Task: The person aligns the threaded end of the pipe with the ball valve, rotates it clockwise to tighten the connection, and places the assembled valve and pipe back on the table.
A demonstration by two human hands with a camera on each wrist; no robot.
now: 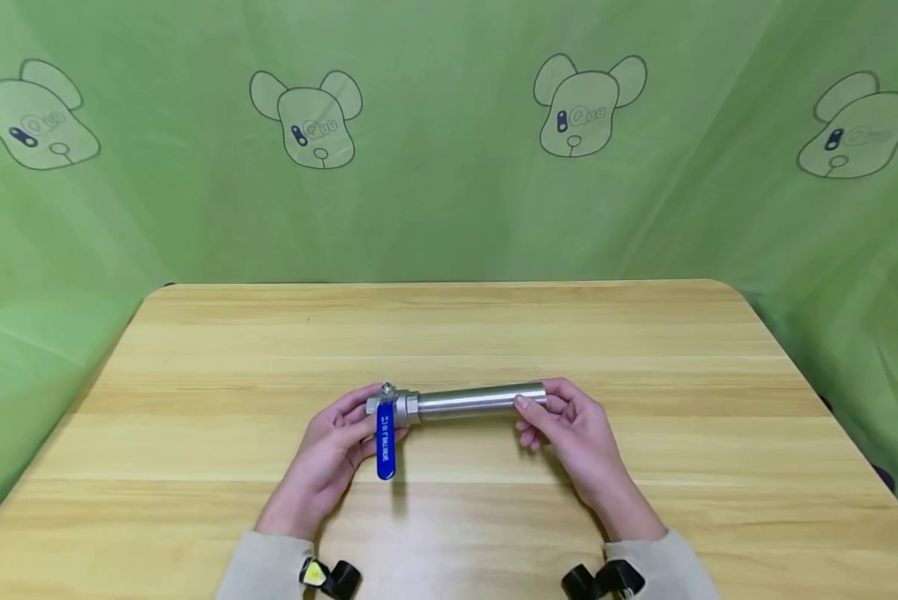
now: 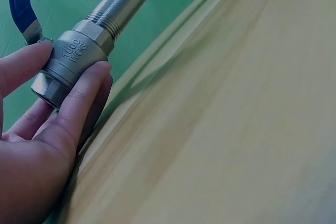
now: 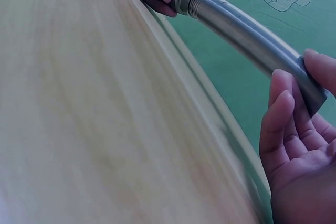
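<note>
A steel ball valve (image 2: pixel 76 53) with a blue lever handle (image 1: pixel 386 442) is joined to a straight metal pipe (image 1: pixel 467 402). Threads show at the joint in both wrist views. My left hand (image 1: pixel 329 458) grips the valve body, thumb on one side and fingers on the other. At the pipe's far end, my right hand (image 1: pixel 580 437) pinches it between thumb and fingers. Valve and pipe are held up off the table, nearly level, the right end slightly higher in the head view. The lever points toward me, across the pipe's line.
A wooden table (image 1: pixel 449 333) with rounded far corners lies under the hands. Behind it hangs a green curtain (image 1: pixel 449 208) printed with bear heads. Black wrist devices (image 1: pixel 340 577) sit at both sleeves.
</note>
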